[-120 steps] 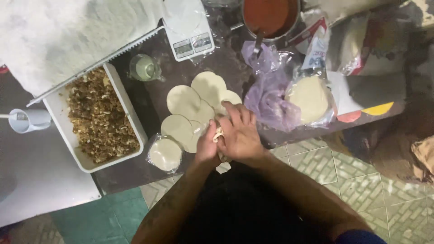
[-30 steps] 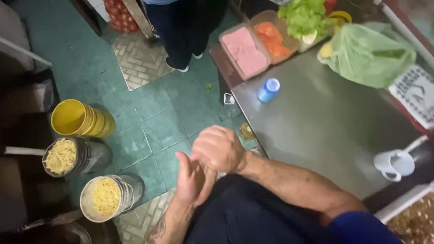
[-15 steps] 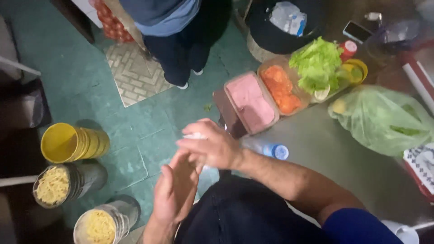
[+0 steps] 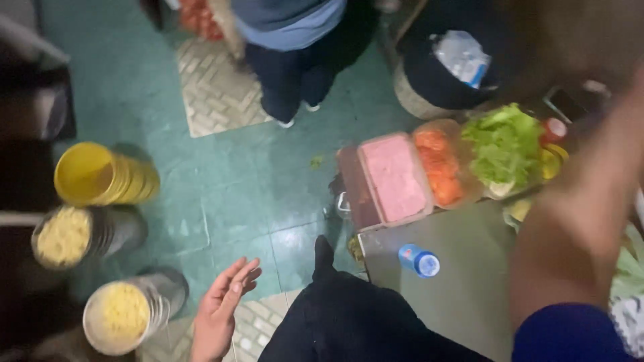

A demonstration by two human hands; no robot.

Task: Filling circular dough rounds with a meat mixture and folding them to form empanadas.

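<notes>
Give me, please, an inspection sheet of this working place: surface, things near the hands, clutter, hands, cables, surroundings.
Surface: grey metal counter, bare in the middle.
Things near the hands: blue bottle lying on the counter; open can of yellow kernels on the floor beside the left hand.
Clutter: pink meat tray, orange slices, lettuce, along the counter's far edge.
Hands: left hand open, empty, over the floor; right hand out of view, only the raised arm shows, blurred.
Cables: nothing seen.
Surroundings: green tiled floor, yellow bucket, another person standing.
</notes>
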